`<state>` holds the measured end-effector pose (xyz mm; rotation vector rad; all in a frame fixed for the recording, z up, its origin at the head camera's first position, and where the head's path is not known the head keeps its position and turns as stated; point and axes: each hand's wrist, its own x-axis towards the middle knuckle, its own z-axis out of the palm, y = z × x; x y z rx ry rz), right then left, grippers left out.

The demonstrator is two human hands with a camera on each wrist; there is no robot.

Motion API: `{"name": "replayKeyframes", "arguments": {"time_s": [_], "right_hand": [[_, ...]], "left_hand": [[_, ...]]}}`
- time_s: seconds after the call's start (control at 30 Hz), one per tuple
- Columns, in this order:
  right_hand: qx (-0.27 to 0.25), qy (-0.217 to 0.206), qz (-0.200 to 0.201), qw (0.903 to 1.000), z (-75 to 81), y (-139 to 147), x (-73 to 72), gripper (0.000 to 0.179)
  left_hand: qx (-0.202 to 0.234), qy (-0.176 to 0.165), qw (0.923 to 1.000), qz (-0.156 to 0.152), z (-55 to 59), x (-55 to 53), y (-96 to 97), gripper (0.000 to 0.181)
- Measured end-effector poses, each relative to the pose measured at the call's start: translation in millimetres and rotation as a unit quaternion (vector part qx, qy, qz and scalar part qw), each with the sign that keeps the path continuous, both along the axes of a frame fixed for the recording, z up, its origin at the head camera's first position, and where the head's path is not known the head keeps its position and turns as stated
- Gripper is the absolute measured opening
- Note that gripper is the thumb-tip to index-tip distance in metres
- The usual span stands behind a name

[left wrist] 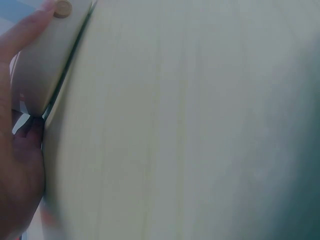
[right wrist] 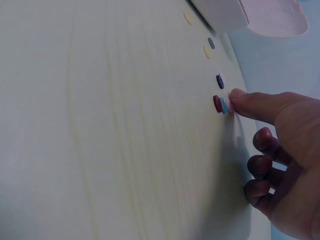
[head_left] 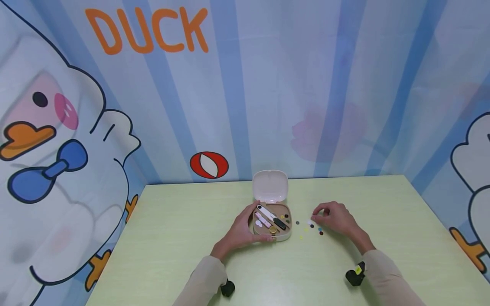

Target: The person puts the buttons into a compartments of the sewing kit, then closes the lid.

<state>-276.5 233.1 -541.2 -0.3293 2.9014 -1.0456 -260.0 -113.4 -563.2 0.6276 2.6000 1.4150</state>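
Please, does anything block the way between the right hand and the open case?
Nothing visible blocks it: only small loose buttons lie on the table between the right hand and the case. Its lid stands open behind.

Even, fairly bright light fills the head view, with a pale sheen on the table [head_left: 264,276] on the near side of the hands. Soft shadow lies beneath the right hand [head_left: 337,219]; the buttons [head_left: 320,233] beside it are too small for detail. The left wrist view is hazy and dimmer, its wood grain soft, with a dark blur down the edge away from the left hand [left wrist: 22,165]. In the right wrist view, a broad, soft-edged shadow spreads beside the right fingers [right wrist: 262,165].
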Motion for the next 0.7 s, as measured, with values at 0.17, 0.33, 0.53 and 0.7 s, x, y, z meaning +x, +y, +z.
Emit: {"name": "replayKeyframes", "arguments": {"time_s": [0.17,0.33,0.53,0.7], "right_hand": [[-0.003,0.008,0.004,1.0000,0.3,-0.2,0.9,0.010],[-0.004,0.015,0.007,0.9999,0.4,0.0,0.5,0.012],[-0.004,0.014,0.006,0.9999,1.9,-1.0,0.2,0.014],[-0.012,0.020,0.011,0.9997,3.5,-3.4,-0.5,0.014]], "left_hand": [[-0.002,-0.002,1.0000,0.000,0.1,0.5,0.3,0.120],[-0.003,-0.002,1.0000,0.001,0.9,0.6,0.6,0.120],[0.005,-0.002,1.0000,0.000,3.2,2.2,1.4,0.121],[0.008,-0.003,1.0000,-0.001,3.7,2.5,1.0,0.121]]}}
